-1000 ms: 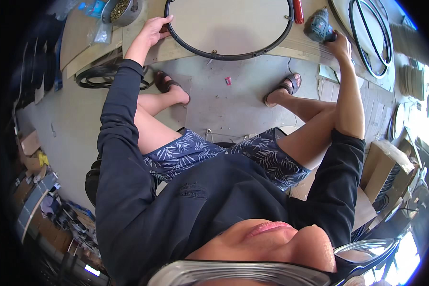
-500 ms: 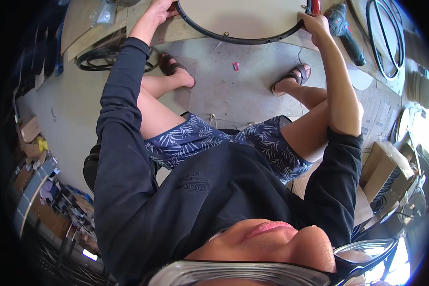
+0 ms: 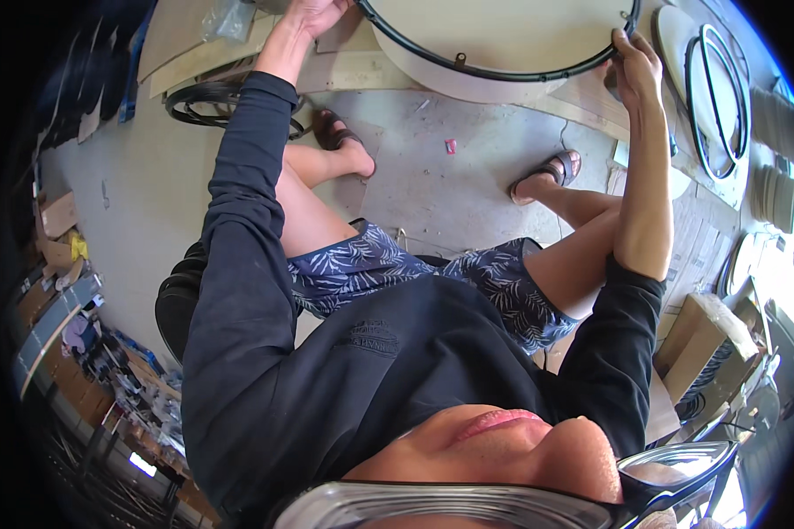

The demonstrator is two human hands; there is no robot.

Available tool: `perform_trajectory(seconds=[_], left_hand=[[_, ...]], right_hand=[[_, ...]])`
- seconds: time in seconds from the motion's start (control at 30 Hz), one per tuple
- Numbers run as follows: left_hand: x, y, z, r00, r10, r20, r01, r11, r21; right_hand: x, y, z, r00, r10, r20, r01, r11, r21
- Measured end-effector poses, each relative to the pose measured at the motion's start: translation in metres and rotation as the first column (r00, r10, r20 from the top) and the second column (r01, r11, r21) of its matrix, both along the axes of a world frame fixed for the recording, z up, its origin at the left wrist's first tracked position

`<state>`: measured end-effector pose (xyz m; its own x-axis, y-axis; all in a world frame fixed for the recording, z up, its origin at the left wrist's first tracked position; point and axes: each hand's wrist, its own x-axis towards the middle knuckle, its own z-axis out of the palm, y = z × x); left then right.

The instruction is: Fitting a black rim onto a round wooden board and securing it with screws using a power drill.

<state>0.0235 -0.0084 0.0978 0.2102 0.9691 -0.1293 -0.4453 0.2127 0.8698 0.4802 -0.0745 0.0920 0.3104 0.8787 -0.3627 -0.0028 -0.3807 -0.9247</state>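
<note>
A black round hoop [image 3: 520, 77] with small tabs along its inner side spans the top of the view, cut off by the upper edge. My left hand [image 3: 318, 15] is closed at the hoop's left side, with its fingertips partly out of view. On the right side, my right hand [image 3: 635, 70] grips the hoop between thumb and fingers. A pale round board [image 3: 423, 70] lies beneath it on the worktable, its near edge showing below the hoop. The hoop looks raised and offset from this board.
More black hoops rest on a pale disc [image 3: 670, 53] at the right. Clear plastic bags [image 3: 228, 19] lie at the table's far left. Black rings [image 3: 205, 104] sit below the table's left edge. Cardboard boxes [image 3: 706, 339] stand at my right, and a small red wrapper [image 3: 451, 146] is on the floor.
Both hands and the hoop have shifted right, exposing the pale board's edge below the hoop. The cordless drill seen earlier at the right is now mostly hidden behind my right arm.
</note>
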Motion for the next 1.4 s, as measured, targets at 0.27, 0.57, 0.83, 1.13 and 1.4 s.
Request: perform_trajectory(seconds=[0.27,0.57,0.83,1.13,1.4], left_hand=[[-0.002,-0.011,0.042,0.949,0.098,-0.301,-0.007,0.957,0.289],[-0.002,-0.03,0.046,0.957,0.009,0.289,0.025,0.993,-0.115],[-0.03,-0.126,0.049,0.988,-0.026,0.154,0.03,0.999,-0.024],[-0.071,-0.362,0.158,0.882,0.39,0.265,-0.392,0.919,-0.045],[-0.179,-0.623,0.241,0.139,0.982,-0.129,-0.972,0.161,0.174]], right_hand=[[0.005,0.005,0.041,0.378,0.567,-0.732,-0.212,0.822,0.528],[-0.001,0.005,0.02,0.668,0.227,-0.709,-0.009,0.955,0.297],[-0.017,0.0,0.037,0.566,0.317,-0.761,-0.074,0.939,0.337],[-0.097,-0.047,0.108,0.638,0.508,-0.579,-0.221,0.84,0.495],[-0.086,-0.034,0.091,0.696,0.558,-0.451,-0.411,0.825,0.387]])
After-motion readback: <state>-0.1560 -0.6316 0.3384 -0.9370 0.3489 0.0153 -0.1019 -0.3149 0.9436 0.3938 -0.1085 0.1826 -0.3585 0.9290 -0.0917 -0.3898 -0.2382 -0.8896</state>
